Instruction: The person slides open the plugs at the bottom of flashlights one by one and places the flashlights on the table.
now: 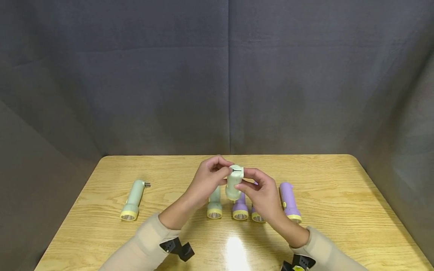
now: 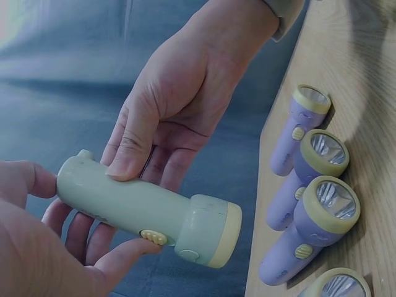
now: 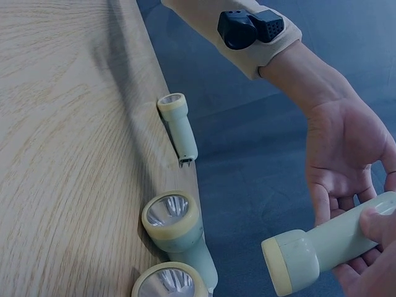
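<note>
Both hands hold a pale green flashlight [image 1: 233,188] above the table, its tail end up and its yellow-rimmed head tilted down. A dark narrow slot shows on the tail in the head view. My left hand [image 1: 207,180] has its fingertips on the tail beside this slot. From the other side, my right hand [image 1: 262,192] pinches the body between thumb and fingers. The flashlight's ribbed yellow switch [image 2: 153,237] shows in the left wrist view, with a fingertip of my left hand close to it. The lens of the held flashlight is hidden.
On the wooden table [image 1: 169,241], a green flashlight [image 1: 133,199] lies at left with metal prongs [image 1: 147,184] sticking out. Another green flashlight [image 1: 214,205] and two purple ones, partly hidden, lie beneath the hands. A further purple flashlight [image 1: 289,199] lies at right. Dark curtains surround the table.
</note>
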Tool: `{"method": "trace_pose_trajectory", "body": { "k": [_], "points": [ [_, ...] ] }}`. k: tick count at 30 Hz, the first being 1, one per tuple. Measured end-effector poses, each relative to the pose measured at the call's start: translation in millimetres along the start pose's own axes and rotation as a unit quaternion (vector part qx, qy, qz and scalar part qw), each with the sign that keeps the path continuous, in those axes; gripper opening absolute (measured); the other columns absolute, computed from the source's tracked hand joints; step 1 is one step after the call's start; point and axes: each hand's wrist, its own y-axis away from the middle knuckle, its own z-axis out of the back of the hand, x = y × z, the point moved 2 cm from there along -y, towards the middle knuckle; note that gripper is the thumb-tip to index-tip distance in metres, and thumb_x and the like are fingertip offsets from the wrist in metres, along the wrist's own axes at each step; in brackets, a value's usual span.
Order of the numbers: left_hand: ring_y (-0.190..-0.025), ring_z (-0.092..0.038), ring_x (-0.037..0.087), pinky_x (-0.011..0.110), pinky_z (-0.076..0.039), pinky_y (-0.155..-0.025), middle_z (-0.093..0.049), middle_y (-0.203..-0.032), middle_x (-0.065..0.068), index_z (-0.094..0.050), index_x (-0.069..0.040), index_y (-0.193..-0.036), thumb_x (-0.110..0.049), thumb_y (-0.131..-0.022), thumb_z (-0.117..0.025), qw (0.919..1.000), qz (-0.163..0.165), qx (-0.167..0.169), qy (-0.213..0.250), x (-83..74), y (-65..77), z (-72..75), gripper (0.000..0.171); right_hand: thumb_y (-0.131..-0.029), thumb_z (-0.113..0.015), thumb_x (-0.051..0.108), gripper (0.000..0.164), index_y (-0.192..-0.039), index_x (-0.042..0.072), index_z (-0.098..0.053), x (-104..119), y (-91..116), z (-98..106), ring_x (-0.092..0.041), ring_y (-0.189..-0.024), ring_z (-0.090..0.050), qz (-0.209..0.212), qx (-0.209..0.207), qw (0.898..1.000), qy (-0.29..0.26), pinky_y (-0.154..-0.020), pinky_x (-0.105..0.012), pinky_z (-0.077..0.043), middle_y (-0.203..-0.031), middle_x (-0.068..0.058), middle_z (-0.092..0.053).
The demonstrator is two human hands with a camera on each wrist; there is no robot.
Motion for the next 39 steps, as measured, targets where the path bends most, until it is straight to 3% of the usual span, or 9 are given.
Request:
{"method": "trace_pose_trajectory", "body": {
  "k": [9,19,25,34,39],
  "points": [
    [-0.089,-0.062,0.017,0.034,-0.059,-0.079,-0.063,-0.098,0.007,-0.067,0.000,-0.103,-0.004,-0.095,-0.060,0.9998,0.020,-0.004,0.000,-2.3,-0.7,1.7,0.011,-0.083,-0.073,-0.017,0.034,-0.116,-0.014,-0.065,0.6,-0.3,-3.0,-0.019,-0.104,-0.070,0.004,-0.005,1.000,-0.002,-0.090,-0.034,-0.058,-0.111,0.003,-0.071],
    [-0.084,-0.059,0.014,0.028,-0.055,-0.073,-0.062,-0.092,0.004,-0.063,0.002,-0.100,-0.006,-0.093,-0.063,0.9997,0.024,-0.002,-0.004,-1.2,-2.4,0.3,0.011,-0.081,-0.073,-0.019,0.032,-0.112,-0.017,-0.065,-1.2,0.1,-4.2,-0.016,-0.100,-0.071,0.006,-0.014,1.000,-0.003,-0.088,-0.033,-0.059,-0.108,-0.001,-0.070],
    [-0.081,-0.056,0.014,0.025,-0.048,-0.069,-0.061,-0.091,0.004,-0.062,0.001,-0.098,-0.007,-0.093,-0.063,0.9996,0.025,-0.004,-0.007,-0.6,-2.5,-0.1,0.009,-0.081,-0.074,-0.018,0.032,-0.112,-0.015,-0.066,-0.2,0.0,-5.2,-0.016,-0.101,-0.071,0.002,-0.014,1.000,0.001,-0.089,-0.034,-0.058,-0.107,0.004,-0.070],
    [-0.082,-0.056,0.015,0.026,-0.051,-0.070,-0.059,-0.090,0.005,-0.062,-0.001,-0.096,-0.005,-0.092,-0.064,0.9995,0.031,-0.007,0.003,0.0,-3.7,-2.1,0.006,-0.081,-0.076,-0.016,0.030,-0.110,-0.013,-0.068,-0.9,-0.7,-4.6,-0.020,-0.100,-0.072,-0.009,-0.017,1.000,0.012,-0.088,-0.034,-0.059,-0.106,0.000,-0.071],
    [-0.084,-0.057,0.016,0.025,-0.052,-0.071,-0.060,-0.092,0.006,-0.061,-0.002,-0.095,-0.005,-0.091,-0.064,0.9994,0.033,-0.005,0.003,-0.7,-3.7,-3.5,0.005,-0.081,-0.076,-0.016,0.030,-0.110,-0.013,-0.068,-2.0,-0.6,-3.9,-0.020,-0.099,-0.072,-0.014,-0.018,1.000,0.009,-0.088,-0.034,-0.059,-0.104,0.005,-0.072]
  ]
}}
